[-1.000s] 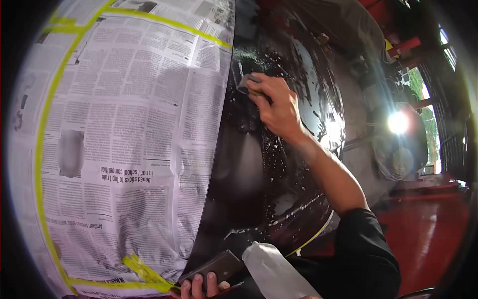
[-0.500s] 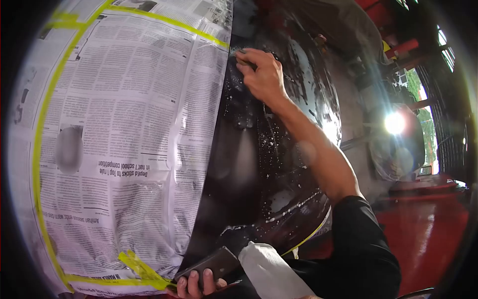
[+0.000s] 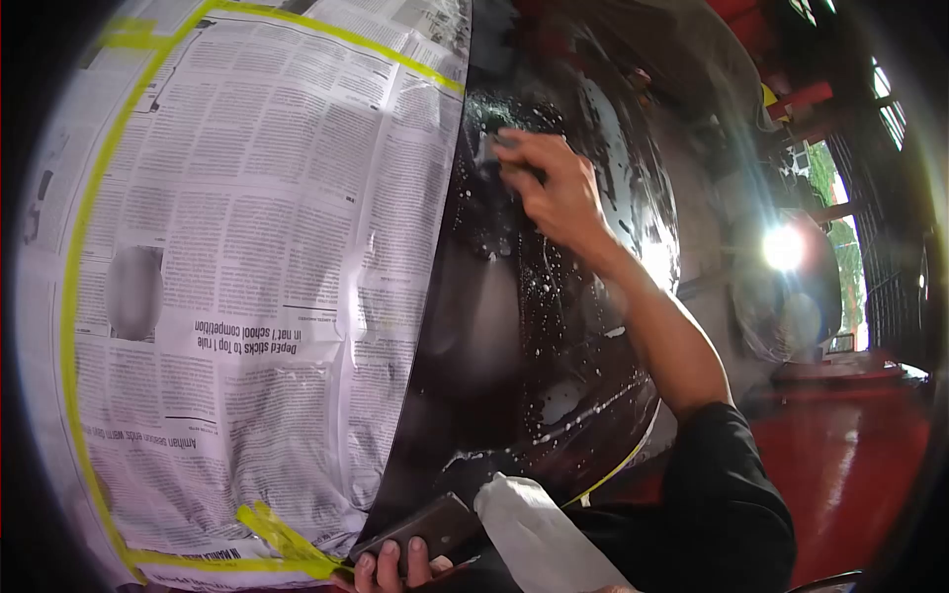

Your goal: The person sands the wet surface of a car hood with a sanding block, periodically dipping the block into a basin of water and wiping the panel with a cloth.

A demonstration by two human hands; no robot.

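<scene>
My right hand (image 3: 556, 188) reaches over a dark, glossy car panel (image 3: 465, 376) that is wet with suds and droplets. Its fingers are closed on a small grey pad (image 3: 486, 148), pressed near the upper part of the panel and slightly blurred. Down at the bottom, my left hand (image 3: 400, 565) grips a dark, flat rectangular block (image 3: 425, 529) by its lower edge, fingertips showing on its face. Beside that block lies a pale cloth (image 3: 529, 524), and much of the left hand is out of frame.
Newspaper sheets (image 3: 257, 227) edged with yellow tape (image 3: 84, 227) cover the surface left of the panel. A loose tape end (image 3: 267, 529) sticks up near my left hand. A bright lamp (image 3: 784, 247) and a red surface (image 3: 840, 465) are to the right.
My right hand has moved down and to the right across the wet panel, with the grey pad in its fingers. My left hand with the block has barely shifted.
</scene>
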